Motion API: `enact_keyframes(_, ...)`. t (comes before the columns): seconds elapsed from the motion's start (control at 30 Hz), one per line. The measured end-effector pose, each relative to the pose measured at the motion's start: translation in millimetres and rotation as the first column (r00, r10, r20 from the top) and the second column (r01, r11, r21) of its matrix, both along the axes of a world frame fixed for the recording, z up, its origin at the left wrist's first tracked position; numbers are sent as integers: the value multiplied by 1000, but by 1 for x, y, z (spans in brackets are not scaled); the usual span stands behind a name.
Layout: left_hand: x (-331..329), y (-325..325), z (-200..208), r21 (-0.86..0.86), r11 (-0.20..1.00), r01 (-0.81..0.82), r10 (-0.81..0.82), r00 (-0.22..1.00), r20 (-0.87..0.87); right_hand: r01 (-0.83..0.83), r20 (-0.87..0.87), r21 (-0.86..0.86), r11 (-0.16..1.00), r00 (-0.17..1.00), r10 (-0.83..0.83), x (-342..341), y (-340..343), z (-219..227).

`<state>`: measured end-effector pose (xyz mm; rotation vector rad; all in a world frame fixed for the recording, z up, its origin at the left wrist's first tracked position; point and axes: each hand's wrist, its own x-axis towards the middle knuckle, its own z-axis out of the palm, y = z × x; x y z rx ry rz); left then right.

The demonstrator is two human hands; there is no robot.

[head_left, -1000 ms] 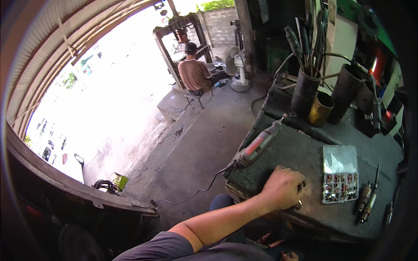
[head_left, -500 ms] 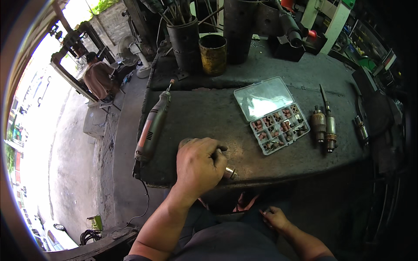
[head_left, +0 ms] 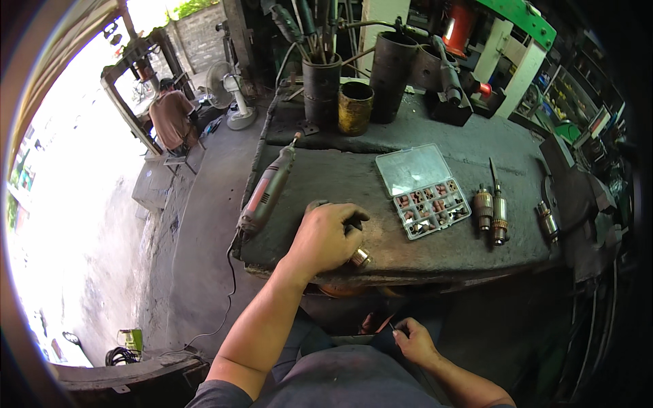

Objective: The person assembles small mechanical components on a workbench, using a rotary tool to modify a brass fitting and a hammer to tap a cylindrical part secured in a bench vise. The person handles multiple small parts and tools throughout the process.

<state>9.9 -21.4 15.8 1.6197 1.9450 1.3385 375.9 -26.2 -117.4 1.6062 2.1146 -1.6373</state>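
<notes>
My left hand (head_left: 328,234) is curled over a motor armature (head_left: 360,257) near the front edge of the workbench. Only the armature's shiny, coppery end shows below the fingers; the hand hides the rest. Low in front of my body, off the bench, my right hand (head_left: 413,341) is closed in a pinch. A thin dark tip sticks out from its fingers, too small to name. Left of my left hand lies a rotary tool (head_left: 271,185) with a small reddish bit. To the right stands an open clear plastic case (head_left: 410,168) of small reddish grinding bits.
Two more armatures (head_left: 483,209) (head_left: 500,221) lie right of the case, and another armature (head_left: 547,221) lies farther right by dark machinery. Metal cans, one a yellow can (head_left: 356,109), stand at the back. A person (head_left: 173,119) sits at far left near a fan (head_left: 235,102).
The whole view has shifted, so the bench and the things on it sit differently in the picture. My left hand stays over the armature; my right hand has risen slightly, its fingers still pinched.
</notes>
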Motion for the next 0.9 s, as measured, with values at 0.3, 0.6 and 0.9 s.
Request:
enact_keyframes(0.3,4,-3,-10,93,994,-61,74,989,-132,-72,-377,82,994,921,98,-115,29,171)
enact_keyframes(0.6,1,-6,-15,167,986,-29,51,990,-133,-111,-267,98,989,954,134,-147,57,182)
enact_keyframes(0.9,1,-5,-16,164,986,-26,51,988,-147,-163,-288,210,964,932,220,-158,57,187)
